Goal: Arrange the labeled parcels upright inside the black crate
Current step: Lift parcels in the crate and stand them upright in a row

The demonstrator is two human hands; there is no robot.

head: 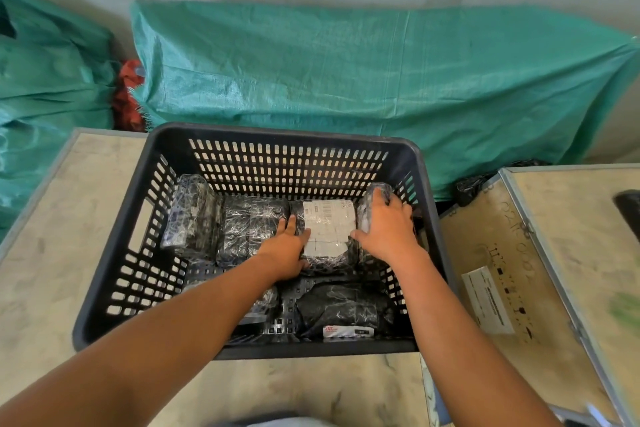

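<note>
Upon the desk (52, 253), left fingers (289, 224) are laid straight against the labeled parcel (329, 229); right fingers (398, 204) are curled over the end parcel (377, 189); soft, slick wrap seems best gripped edgewise.

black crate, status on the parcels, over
Left hand flat against white-label parcel. Right hand grips right-end parcel. Front parcel lies flat in black crate, nothing blocking.

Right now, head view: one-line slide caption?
Left hand presses the labeled parcel while right hand grips the neighbouring upright parcel inside the black crate.
</note>
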